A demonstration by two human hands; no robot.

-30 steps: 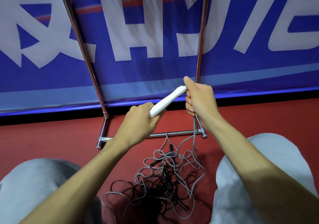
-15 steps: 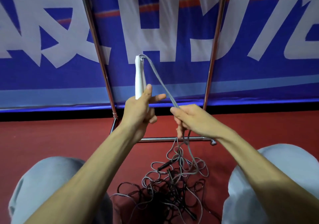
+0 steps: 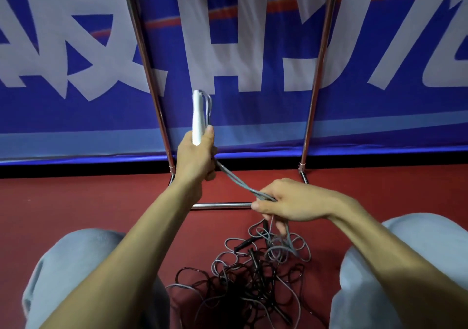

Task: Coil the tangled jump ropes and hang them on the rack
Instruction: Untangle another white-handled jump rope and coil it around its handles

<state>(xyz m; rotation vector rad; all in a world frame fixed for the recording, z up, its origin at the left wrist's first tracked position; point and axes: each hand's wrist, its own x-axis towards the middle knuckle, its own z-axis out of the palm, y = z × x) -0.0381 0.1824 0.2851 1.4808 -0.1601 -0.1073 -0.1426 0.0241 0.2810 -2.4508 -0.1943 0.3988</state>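
One white handle [image 3: 197,116] in left fingers [image 3: 210,174], rope [image 3: 235,180] in right fingers [image 3: 263,206]

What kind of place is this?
Probably a gym or sports hall: red floor, a big blue banner with white lettering, a metal rack, and jump ropes tangled on the floor.

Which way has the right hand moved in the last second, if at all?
Yes. The right hand has dropped from beside the rack's right upright to its base crossbar.
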